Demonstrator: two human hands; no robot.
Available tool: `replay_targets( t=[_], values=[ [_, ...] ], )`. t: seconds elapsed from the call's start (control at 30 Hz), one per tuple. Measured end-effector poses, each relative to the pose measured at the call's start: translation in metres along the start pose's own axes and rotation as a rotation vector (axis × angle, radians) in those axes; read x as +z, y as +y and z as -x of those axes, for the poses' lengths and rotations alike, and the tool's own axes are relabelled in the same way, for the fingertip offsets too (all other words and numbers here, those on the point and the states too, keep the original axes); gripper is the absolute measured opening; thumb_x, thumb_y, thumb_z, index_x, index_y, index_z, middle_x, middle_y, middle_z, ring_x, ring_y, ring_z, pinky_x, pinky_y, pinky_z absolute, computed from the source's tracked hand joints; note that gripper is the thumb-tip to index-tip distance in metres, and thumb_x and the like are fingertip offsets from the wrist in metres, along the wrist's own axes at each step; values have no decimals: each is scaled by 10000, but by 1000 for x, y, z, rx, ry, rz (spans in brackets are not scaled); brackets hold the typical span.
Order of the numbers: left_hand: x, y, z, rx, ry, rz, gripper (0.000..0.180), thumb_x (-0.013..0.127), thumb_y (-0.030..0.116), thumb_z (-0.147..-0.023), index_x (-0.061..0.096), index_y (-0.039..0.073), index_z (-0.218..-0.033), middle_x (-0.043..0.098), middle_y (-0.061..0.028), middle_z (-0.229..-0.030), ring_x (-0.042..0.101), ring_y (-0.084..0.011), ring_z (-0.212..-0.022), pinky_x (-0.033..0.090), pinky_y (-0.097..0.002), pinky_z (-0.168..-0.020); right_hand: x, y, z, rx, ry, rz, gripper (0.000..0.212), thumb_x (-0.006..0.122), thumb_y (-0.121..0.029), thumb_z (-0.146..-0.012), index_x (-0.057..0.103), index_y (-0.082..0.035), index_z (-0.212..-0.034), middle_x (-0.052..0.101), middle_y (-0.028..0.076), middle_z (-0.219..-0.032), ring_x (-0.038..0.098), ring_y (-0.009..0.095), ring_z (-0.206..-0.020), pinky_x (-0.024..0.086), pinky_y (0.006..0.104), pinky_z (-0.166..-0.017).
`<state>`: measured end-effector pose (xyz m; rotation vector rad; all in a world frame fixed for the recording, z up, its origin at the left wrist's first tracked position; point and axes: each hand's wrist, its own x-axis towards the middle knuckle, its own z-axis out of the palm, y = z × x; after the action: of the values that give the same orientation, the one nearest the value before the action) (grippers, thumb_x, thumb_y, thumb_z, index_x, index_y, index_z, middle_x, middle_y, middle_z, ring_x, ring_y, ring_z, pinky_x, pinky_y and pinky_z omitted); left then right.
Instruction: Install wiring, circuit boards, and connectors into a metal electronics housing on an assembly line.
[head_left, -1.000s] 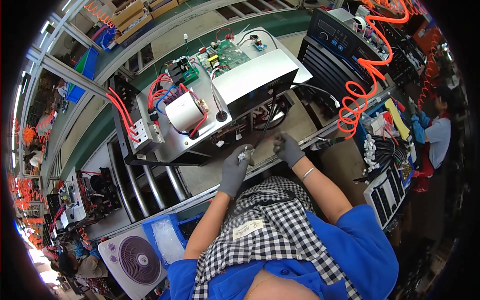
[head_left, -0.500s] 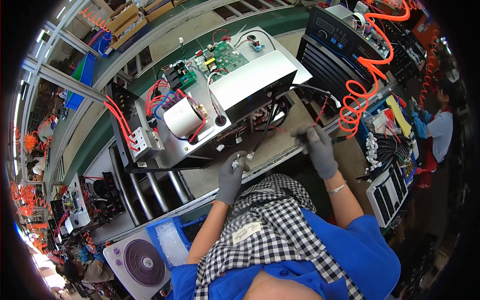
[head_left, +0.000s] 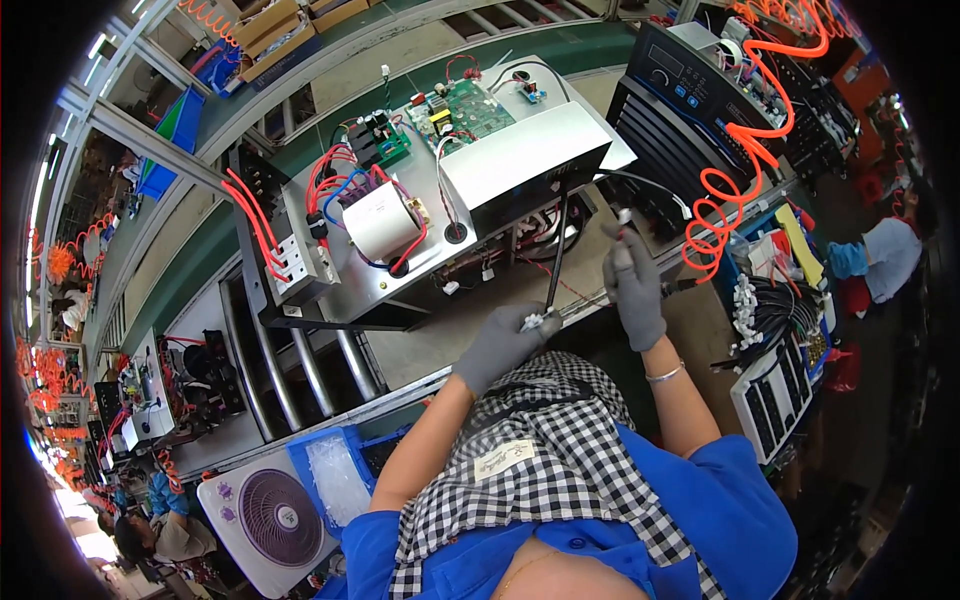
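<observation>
My left hand [head_left: 505,343], in a grey glove, is closed around small white plastic connectors [head_left: 533,322] that show at its fingertips. A black cable [head_left: 556,268] comes down from the open machine chassis [head_left: 350,312] to these fingers; whether they grip it I cannot tell. To the right, my right hand [head_left: 637,300], also gloved, is raised with its fingers pinched together. A small white connector [head_left: 625,216] shows at their tips, with a bit of red beneath it. A twisted red wire [head_left: 562,284] runs from the chassis toward this hand; its far end is hard to follow.
The chassis carries a white cylindrical capacitor [head_left: 382,226], a green circuit board [head_left: 474,112] and a white cover plate [head_left: 525,160]. An orange coiled hose [head_left: 712,205] hangs at right, beside a bin of black cables [head_left: 785,310]. Metal rollers [head_left: 312,375] lie left, near a fan [head_left: 283,517].
My left hand has moved right to the black cable's lower end. My right hand has turned more upright, and a white connector now shows at its fingertips. The whole view has shifted slightly.
</observation>
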<state>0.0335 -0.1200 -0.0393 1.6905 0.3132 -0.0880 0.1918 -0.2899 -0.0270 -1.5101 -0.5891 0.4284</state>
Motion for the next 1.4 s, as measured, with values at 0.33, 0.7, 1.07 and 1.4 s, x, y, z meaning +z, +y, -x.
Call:
replay_targets(
  t=[0.33,0.7,1.07,1.4],
  values=[
    [35,38,7,493,135,-515,226,701,219,-854,600,107,-1023,670,-134,-809,669,-359,-765,511,-441,-655,107,54,-44,152,-370,130,262,540,-199,-991,665,-8,-1120,635,66,-741,561,114,-593,454,254,-567],
    [4,29,27,377,244,-580,383,697,195,-834,623,148,-1207,690,-141,-864,684,-355,-802,534,-438,-677,129,70,-59,293,-379,-527,212,581,-207,-1006,628,-24,-1102,633,29,-807,580,101,-694,482,239,-608],
    [-87,16,-1,123,575,-1059,566,613,119,-840,547,317,-1366,652,-103,-713,667,-313,-672,525,-441,-591,139,62,-61,-5,-243,63,185,653,-91,-871,682,34,-1005,698,141,-854,655,208,-750,510,341,-694],
    [-89,17,2,66,598,-1016,567,637,126,-842,532,319,-1365,666,-112,-773,678,-326,-721,528,-454,-608,138,67,-65,-124,-182,113,191,708,-57,-851,687,32,-1019,723,118,-910,670,197,-812,521,325,-739]
  ],
)
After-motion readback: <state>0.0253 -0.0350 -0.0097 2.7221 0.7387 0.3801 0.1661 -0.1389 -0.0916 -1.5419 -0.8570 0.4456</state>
